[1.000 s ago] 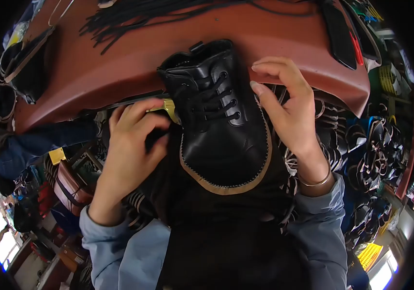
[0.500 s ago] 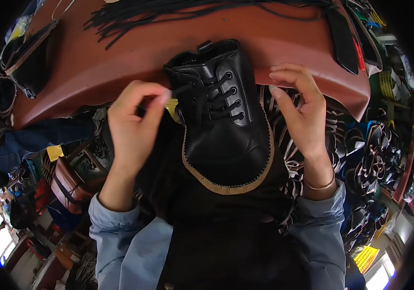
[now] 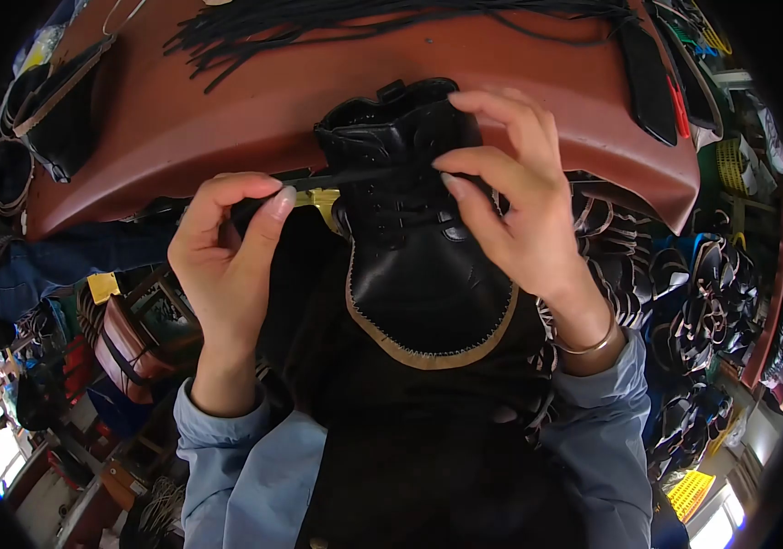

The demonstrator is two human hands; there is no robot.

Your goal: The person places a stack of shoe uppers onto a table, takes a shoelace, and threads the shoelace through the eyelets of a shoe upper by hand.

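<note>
A black leather shoe upper (image 3: 433,274) lies toe down in front of me, its stitched tan edge curving round the toe. Left of it, my left hand (image 3: 236,247) pinches a black lace (image 3: 327,181) between thumb and index finger. That lace stretches across to the eyelets of the upper. My right hand (image 3: 520,197) is over the right side of the upper, thumb and index finger pinched at the laces; the small part between them is hard to make out. Its other fingers reach to the collar.
A bundle of black laces (image 3: 318,27) lies on the reddish-brown table (image 3: 273,101). Another upper (image 3: 62,114) stands at the left. A black flat object (image 3: 648,78) and a red item (image 3: 678,108) are at the right. Several uppers (image 3: 707,293) hang lower right.
My right hand has moved left onto the upper and its fingers have closed at the laces. My left hand has drawn a lace out to the left and moved slightly lower.
</note>
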